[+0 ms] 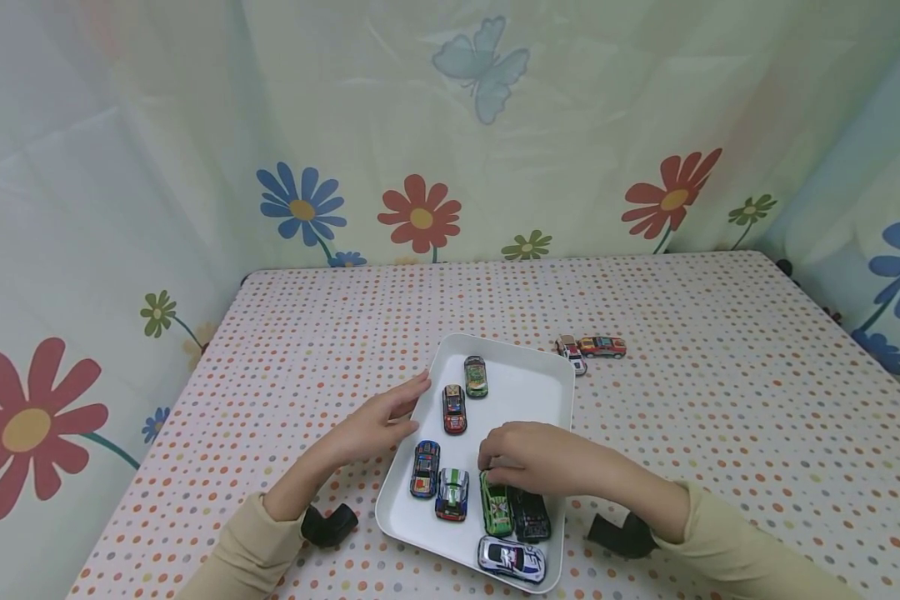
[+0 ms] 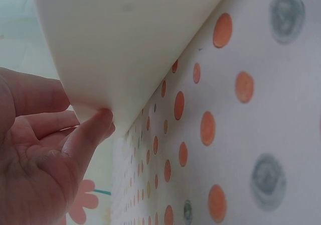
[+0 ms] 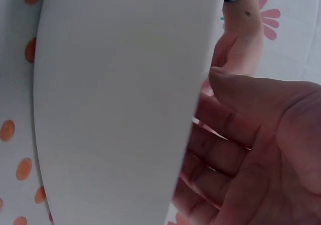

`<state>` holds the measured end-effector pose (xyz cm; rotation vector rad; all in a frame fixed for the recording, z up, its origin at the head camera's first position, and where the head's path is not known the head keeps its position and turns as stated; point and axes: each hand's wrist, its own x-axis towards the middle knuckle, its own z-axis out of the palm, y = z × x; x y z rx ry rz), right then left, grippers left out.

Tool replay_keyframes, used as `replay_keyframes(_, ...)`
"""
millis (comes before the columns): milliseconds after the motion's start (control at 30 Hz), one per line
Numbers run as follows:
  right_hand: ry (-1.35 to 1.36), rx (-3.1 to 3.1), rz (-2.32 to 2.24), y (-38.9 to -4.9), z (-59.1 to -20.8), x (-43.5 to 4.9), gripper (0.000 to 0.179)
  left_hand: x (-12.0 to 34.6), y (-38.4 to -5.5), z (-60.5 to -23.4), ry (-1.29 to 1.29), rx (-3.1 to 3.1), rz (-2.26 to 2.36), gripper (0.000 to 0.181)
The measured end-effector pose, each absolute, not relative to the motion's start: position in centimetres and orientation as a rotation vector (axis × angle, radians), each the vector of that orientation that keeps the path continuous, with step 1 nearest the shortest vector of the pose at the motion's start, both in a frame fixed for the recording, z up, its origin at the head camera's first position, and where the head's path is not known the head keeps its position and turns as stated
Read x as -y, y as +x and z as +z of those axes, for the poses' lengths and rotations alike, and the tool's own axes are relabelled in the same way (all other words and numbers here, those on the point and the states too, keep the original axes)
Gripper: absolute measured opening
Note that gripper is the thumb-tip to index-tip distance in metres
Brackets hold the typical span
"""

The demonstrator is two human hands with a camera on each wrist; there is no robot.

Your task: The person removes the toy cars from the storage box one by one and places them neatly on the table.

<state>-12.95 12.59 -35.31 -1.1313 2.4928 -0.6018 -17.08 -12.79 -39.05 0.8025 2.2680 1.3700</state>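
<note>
A white tray (image 1: 523, 392) lies at an angle on the table, with several toy cars in it. My left hand (image 1: 371, 425) holds its left rim; in the left wrist view the thumb (image 2: 95, 129) presses the outer wall while the fingers reach the edge. Bent over the tray's right side, my right hand (image 1: 543, 458) has its fingertips at the far end of a green toy car (image 1: 497, 510). A black toy car (image 1: 531, 518) sits beside that, partly under the hand. From the right wrist, the tray wall (image 3: 120, 104) hides the fingertips, so I cannot tell whether they grip the car.
Nearer me in the tray is a white-and-blue car (image 1: 512, 559). To the left stand a blue car (image 1: 425, 470) and a white-green car (image 1: 452, 495); farther up, a red-orange car (image 1: 454, 410) and another green car (image 1: 476, 377). Outside lie a white-red car (image 1: 572, 354) and a red-yellow car (image 1: 603, 347).
</note>
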Motion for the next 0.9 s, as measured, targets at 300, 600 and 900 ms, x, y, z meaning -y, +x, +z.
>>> replay_keyframes(300, -1.067, -2.281, -0.898, -13.47, -35.61, -13.3, 0.006, 12.8, -16.93, -38.97, 0.821, -2.253, 1.384, 0.056)
replay_keyframes(600, -1.042, -2.196, -0.994, -13.91, -35.88, -13.61, 0.01, 12.79, -17.05, -39.06, 0.812, -2.244, 1.39, 0.056)
replay_keyframes(900, -1.046, -2.113, -1.048, -13.7, -35.36, -13.6, 0.01, 12.84, -17.09, -39.22, 0.783, -2.251, 1.395, 0.057)
